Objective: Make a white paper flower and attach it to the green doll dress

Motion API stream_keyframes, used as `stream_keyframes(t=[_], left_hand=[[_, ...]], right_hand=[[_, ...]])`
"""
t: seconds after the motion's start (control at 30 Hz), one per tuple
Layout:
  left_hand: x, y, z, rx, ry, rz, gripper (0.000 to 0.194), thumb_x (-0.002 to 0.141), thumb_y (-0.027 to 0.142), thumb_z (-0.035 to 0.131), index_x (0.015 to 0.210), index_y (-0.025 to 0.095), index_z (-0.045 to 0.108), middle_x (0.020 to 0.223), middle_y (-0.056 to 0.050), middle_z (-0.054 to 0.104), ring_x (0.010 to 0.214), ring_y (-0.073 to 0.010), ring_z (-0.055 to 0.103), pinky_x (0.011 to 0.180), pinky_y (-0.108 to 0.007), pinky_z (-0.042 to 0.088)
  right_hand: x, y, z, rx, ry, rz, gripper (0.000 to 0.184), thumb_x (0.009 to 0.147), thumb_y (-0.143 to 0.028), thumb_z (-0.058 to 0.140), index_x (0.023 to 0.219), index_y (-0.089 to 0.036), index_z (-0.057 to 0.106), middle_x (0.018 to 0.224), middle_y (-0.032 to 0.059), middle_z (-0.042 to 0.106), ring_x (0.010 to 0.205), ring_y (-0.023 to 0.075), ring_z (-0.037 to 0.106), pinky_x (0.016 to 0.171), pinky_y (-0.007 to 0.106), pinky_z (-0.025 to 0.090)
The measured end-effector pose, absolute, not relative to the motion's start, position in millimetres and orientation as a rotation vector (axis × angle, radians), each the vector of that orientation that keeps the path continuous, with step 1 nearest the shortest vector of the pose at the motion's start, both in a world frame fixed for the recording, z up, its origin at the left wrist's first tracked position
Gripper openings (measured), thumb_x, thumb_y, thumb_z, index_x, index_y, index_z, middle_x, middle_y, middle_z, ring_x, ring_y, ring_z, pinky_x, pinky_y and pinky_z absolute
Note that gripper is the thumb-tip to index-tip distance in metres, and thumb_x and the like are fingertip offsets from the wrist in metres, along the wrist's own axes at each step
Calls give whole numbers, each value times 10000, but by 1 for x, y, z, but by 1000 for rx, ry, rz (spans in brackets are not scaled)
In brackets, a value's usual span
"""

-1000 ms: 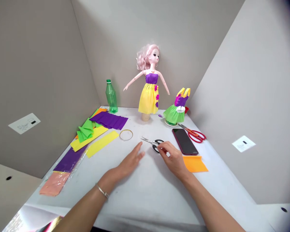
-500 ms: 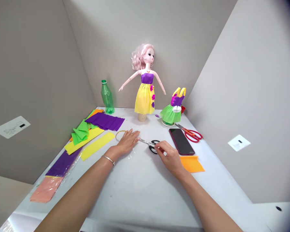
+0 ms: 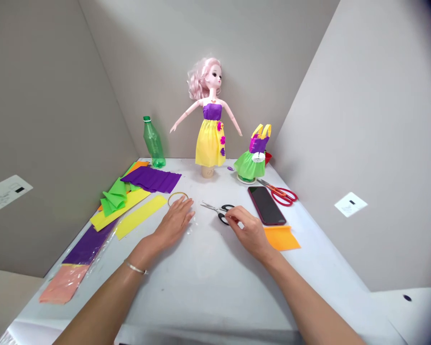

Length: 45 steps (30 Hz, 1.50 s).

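My left hand (image 3: pixel 175 221) rests palm down, its fingers stretched out with nothing in them. Just beyond its fingertips, partly covered by them, lies a thin gold-coloured ring (image 3: pixel 178 193). Small black-handled scissors (image 3: pixel 218 210) lie on the table between my hands, blades slightly apart and pointing left. My right hand (image 3: pixel 249 230) has thumb and forefinger pinched at the black handle loops. A yellow strip (image 3: pixel 141 218) lies left of my left hand. An orange piece (image 3: pixel 283 238) sits right of my right hand, partly hidden by it.
A doll (image 3: pixel 210 139) in a purple and yellow dress stands at the back. Beside it are a small green-skirted dress (image 3: pixel 251 160) and a green bottle (image 3: pixel 153 143). A phone (image 3: pixel 266 206) and red-handled scissors (image 3: pixel 283 195) lie right; purple sheets (image 3: pixel 154 179) and other coloured pieces lie left.
My left hand has drawn back to the left, away from the scissor blades, so the tips now show. My right hand stays at the handles. The whole view has shifted slightly.
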State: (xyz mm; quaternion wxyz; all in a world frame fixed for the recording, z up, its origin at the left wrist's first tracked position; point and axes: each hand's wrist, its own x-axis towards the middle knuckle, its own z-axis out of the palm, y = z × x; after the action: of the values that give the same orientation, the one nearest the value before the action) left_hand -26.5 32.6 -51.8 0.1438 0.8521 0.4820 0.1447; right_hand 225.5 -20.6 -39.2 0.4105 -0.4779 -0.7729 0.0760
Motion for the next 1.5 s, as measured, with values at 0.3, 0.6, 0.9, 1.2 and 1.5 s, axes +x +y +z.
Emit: stream_keyframes(t=[0.3, 0.6, 0.9, 1.2, 1.5], left_hand=[[-55, -30, -35, 2164, 1156, 355, 474, 1009, 428, 266, 1444, 282, 385, 1492, -23, 459, 1341, -190, 454, 1122, -349, 355], [-60, 4, -45, 2148, 1394, 463, 104, 797, 319, 626, 780, 224, 666, 790, -17, 662, 838, -231, 580, 788, -368, 429], [-30, 30, -45, 2124, 1278, 508, 170, 834, 306, 569, 759, 219, 695, 782, -25, 686, 896, -240, 574, 820, -359, 434], [-40, 28, -46, 2148, 1167, 514, 374, 702, 334, 753, 1064, 258, 699, 945, -27, 670, 958, -241, 562, 883, -363, 433], [-28, 39, -58, 2184, 1174, 571, 159, 774, 350, 697, 875, 241, 752, 795, -10, 681, 858, -207, 576, 877, -355, 412]], right_hand=[[225, -22, -35, -1206, -1904, 151, 135, 963, -206, 477, 900, -223, 595, 855, 47, 632, 729, 164, 603, 650, 270, 461], [223, -22, -36, -1215, -1910, 138, 162, 970, -229, 460, 897, -219, 605, 844, 53, 633, 726, 170, 602, 634, 275, 461], [225, -20, -39, -1217, -1909, 122, 138, 968, -222, 474, 911, -216, 599, 833, 38, 619, 634, 143, 546, 600, 267, 445], [226, -21, -36, -1197, -1907, 132, 140, 971, -226, 470, 914, -220, 598, 837, 45, 626, 645, 148, 550, 593, 270, 442], [225, -22, -36, -1225, -1911, 130, 158, 973, -237, 463, 895, -223, 599, 818, 39, 624, 637, 150, 567, 604, 269, 446]])
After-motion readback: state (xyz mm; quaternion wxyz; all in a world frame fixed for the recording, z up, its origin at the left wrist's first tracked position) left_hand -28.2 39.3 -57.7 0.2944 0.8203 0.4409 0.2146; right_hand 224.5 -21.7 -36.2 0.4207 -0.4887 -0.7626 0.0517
